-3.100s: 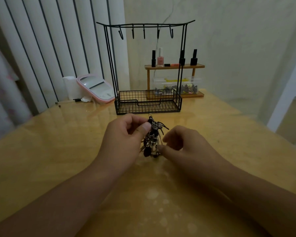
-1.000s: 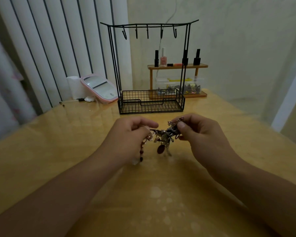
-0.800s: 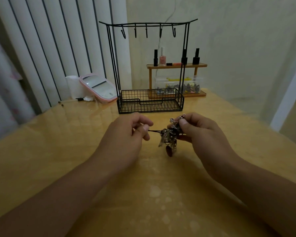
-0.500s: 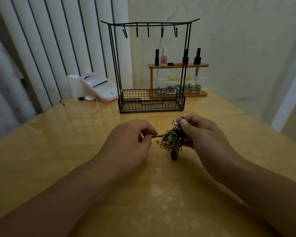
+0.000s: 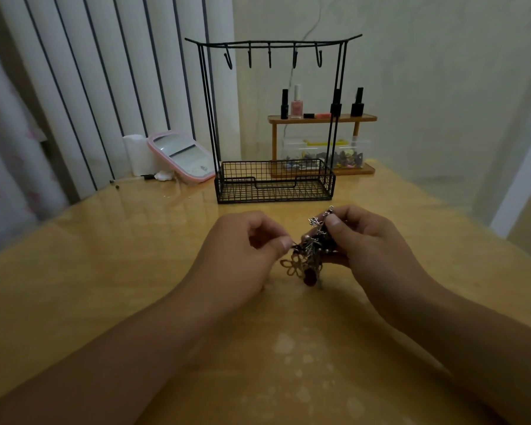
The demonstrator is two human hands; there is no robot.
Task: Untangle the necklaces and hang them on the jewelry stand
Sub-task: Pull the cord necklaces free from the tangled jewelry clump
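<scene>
1. A glossy wooden table fills your view, with white vertical blinds far left.
2. The black wire jewelry stand sits at the far centre, its hooks bare.
3. Your right hand is closed on the tangled necklaces, lifted near the table's middle.
4. Your left hand pinches a dark strand at the tangle's left side.
</scene>
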